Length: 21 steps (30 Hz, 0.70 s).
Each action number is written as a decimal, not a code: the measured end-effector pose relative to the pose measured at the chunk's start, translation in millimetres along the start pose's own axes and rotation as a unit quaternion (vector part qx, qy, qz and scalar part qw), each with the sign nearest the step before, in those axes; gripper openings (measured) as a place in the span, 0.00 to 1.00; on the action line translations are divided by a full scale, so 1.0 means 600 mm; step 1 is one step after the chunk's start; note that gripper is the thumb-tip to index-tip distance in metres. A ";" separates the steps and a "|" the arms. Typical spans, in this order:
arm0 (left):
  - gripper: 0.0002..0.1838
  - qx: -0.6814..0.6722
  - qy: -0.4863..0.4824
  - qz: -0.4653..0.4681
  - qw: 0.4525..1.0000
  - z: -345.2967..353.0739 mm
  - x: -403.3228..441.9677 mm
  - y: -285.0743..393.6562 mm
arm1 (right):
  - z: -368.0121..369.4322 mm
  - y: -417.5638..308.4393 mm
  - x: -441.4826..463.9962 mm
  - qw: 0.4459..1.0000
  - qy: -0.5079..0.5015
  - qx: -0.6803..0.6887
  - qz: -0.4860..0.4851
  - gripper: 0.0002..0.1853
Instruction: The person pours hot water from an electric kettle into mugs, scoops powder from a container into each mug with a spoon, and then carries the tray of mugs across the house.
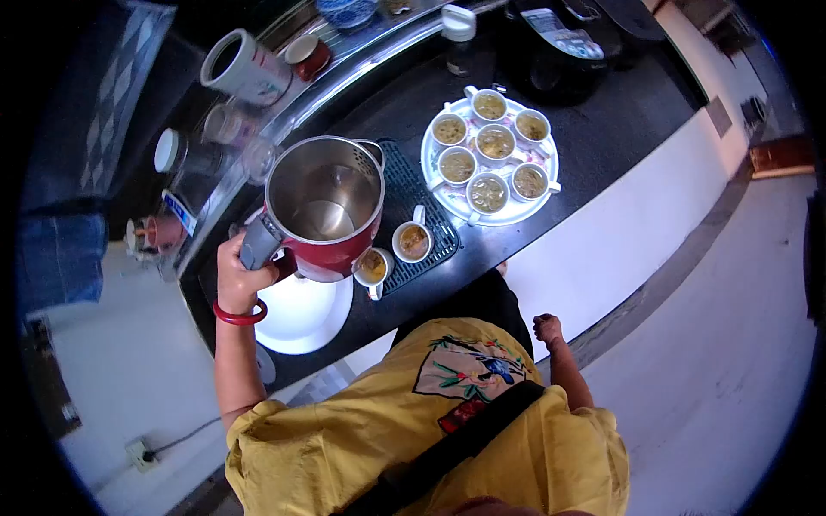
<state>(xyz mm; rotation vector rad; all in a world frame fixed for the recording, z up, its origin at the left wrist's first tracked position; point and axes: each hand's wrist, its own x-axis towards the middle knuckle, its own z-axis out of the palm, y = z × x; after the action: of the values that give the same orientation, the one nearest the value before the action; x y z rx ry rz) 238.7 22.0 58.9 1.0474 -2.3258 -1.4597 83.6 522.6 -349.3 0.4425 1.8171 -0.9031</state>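
Observation:
My left hand (241, 275) is wrapped round the grey handle of a red kettle (331, 254). The kettle has no lid on, and its bare metal inside shows some clear liquid at the bottom. Close by its lower right side, a white cup (372, 268) with brownish contents is partly covered by the kettle; whether liquid runs into it I cannot tell. Another white cup (413, 242) with brown contents stands on a dark slotted mat (440, 230). Down at my side hangs my right hand (547, 328), fingers curled, away from the counter.
A round white tray (522, 215) on the dark counter (594, 159) carries several filled white cups. A white plate (303, 320) lies below the kettle. Along the back stand jars, a white canister (245, 69) and a brown cup (308, 57). A white-capped bottle (459, 39) stands behind the tray.

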 end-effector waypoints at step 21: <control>0.12 0.038 0.134 -0.195 0.971 0.042 -0.277 -0.152 | -0.064 -0.148 0.059 0.886 -0.067 -0.440 -0.130 0.11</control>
<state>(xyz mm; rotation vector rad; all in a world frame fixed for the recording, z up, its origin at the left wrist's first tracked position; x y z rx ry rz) 388.7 125.3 0.6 1.6843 -2.0772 -1.2525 -13.7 490.1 -339.6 -0.4397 1.9613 -0.1869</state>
